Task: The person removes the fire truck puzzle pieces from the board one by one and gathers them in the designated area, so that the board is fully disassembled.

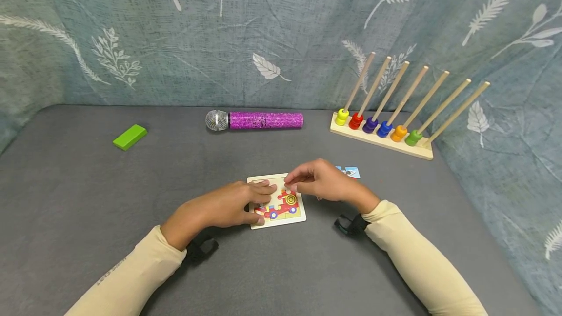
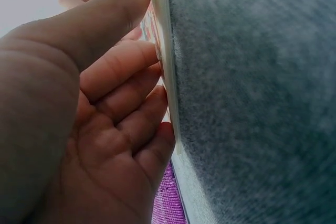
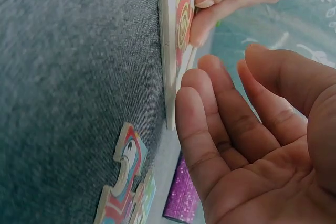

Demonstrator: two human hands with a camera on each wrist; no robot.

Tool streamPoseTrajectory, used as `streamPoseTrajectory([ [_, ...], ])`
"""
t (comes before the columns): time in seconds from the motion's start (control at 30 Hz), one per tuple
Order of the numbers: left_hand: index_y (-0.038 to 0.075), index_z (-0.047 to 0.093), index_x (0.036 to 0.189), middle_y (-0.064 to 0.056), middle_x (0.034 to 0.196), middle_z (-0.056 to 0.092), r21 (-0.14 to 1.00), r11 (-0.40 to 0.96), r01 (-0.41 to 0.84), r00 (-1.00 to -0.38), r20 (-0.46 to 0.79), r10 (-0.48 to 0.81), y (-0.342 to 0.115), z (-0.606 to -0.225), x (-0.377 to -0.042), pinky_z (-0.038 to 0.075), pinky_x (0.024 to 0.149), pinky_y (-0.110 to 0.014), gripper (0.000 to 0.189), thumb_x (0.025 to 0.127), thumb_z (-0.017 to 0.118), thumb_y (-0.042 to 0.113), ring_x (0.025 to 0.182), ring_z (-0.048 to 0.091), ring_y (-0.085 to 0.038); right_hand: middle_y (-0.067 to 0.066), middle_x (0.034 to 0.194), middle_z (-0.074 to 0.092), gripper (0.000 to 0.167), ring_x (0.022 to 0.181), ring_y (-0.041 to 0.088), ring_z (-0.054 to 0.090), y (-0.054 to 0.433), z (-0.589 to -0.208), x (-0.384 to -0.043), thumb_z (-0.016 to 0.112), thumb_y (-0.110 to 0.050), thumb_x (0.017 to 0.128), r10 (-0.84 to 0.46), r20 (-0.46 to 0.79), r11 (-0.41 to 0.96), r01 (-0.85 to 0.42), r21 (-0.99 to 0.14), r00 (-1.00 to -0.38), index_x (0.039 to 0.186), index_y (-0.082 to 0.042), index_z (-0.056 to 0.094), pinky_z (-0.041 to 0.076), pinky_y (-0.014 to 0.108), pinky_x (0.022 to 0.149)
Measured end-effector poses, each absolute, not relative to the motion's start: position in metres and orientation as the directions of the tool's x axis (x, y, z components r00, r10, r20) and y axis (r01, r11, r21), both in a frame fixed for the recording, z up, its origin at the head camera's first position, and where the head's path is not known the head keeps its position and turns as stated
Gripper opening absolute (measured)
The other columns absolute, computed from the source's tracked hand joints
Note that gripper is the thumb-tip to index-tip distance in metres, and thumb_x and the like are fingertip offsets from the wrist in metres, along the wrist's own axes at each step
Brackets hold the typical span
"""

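puzzle board (image 1: 283, 221), lower centre of frame; left grip (image 1: 237, 205), spread across it; right grip (image 1: 327, 180), loosely curved, nothing visibly pinched; risk: fitted pieces (image 1: 290, 200) could lift if either drags.

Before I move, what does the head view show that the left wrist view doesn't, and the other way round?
Only the head view shows the green block, the bead stand with its pegs, the microphone's silver head and the loose puzzle pieces, partly hidden.

Only the left wrist view shows the palm side of the left hand; the head view has its back.

Both show the puzzle board with that hand's fingers on it, part of the right hand, and the purple microphone handle, just a piece of it from the wrist.
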State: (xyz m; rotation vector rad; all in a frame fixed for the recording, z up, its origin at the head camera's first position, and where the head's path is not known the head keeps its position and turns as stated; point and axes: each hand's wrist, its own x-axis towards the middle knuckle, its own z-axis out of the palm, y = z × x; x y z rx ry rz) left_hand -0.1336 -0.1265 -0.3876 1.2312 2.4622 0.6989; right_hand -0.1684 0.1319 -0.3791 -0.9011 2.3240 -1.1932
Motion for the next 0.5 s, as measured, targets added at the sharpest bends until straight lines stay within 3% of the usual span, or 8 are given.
streamPoseTrajectory([
  [0.1,-0.001,0.057,0.133,-0.011,0.146,0.045,0.547,0.513,0.661,-0.586,-0.051,0.809,-0.1257,-0.3871,-0.1342,0.033,0.108,-0.049,0.052,0.088,0.074,0.019,0.138,0.036,-0.028,0.004,0.1,0.073,0.018,0.085,0.007,0.064,0.1305,-0.3782,-0.1691,0.064,-0.006,0.093,-0.689,-0.041,0.435,-0.368,-0.822,-0.723,0.109,0.0,0.071,0.052,0.023,0.07],
  [0.23,-0.002,0.058,0.132,-0.011,0.146,0.045,0.55,0.506,0.665,-0.583,-0.042,0.812,-0.1256,-0.3867,-0.1354,0.034,0.108,-0.048,0.052,0.087,0.074,0.018,0.138,0.036,-0.028,0.004,0.099,0.073,0.018,0.081,0.008,0.062,0.1296,-0.3766,-0.1693,0.065,-0.008,0.093,-0.683,-0.044,0.442,-0.365,-0.82,-0.729,0.108,0.0,0.072,0.05,0.024,0.067],
  [0.5,-0.001,0.058,0.133,-0.01,0.146,0.045,0.549,0.52,0.654,-0.592,-0.057,0.804,-0.1268,-0.3883,-0.1344,0.033,0.108,-0.051,0.052,0.087,0.074,0.019,0.138,0.036,-0.027,0.009,0.101,0.072,0.019,0.093,0.015,0.068,0.1268,-0.3781,-0.1659,0.064,-0.001,0.092,-0.717,-0.047,0.397,-0.353,-0.847,-0.695,0.109,0.004,0.069,0.054,0.027,0.082],
])
